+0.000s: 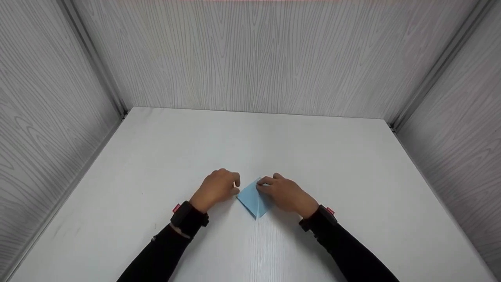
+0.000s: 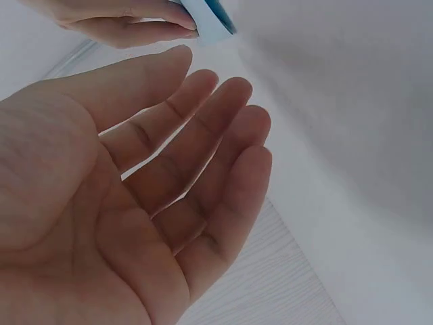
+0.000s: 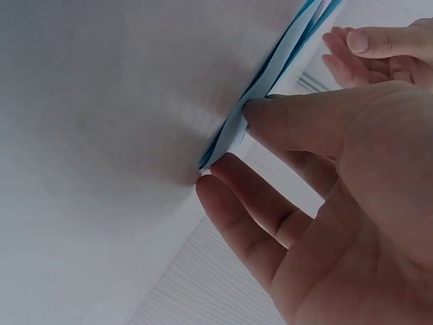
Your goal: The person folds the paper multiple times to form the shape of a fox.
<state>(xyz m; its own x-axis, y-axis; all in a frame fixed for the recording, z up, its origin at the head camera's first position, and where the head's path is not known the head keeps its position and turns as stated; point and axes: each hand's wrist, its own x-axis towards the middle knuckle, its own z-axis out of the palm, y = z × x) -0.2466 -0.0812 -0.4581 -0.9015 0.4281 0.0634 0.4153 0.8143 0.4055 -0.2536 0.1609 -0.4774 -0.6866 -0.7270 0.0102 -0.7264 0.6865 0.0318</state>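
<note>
A light blue sheet of paper [image 1: 248, 197], folded into a small diamond with a lengthwise split toward its near corner, lies at the middle of the table. Over its right half, my right hand [image 1: 287, 194] pinches it between thumb and fingers. From the side, the right wrist view shows the paper's stacked layers [image 3: 270, 71] with the thumb [image 3: 291, 122] against them. My left hand [image 1: 219, 186] is just beside the paper's left corner, its fingers loosely bent and nothing in its palm [image 2: 74, 210]. Part of the paper is hidden under the right hand.
The white tabletop [image 1: 164, 145] is bounded by a pale wood-grain back panel [image 1: 250, 58], a left side panel [image 1: 43, 102] and a right side panel [image 1: 462, 129]. Black bands circle both wrists.
</note>
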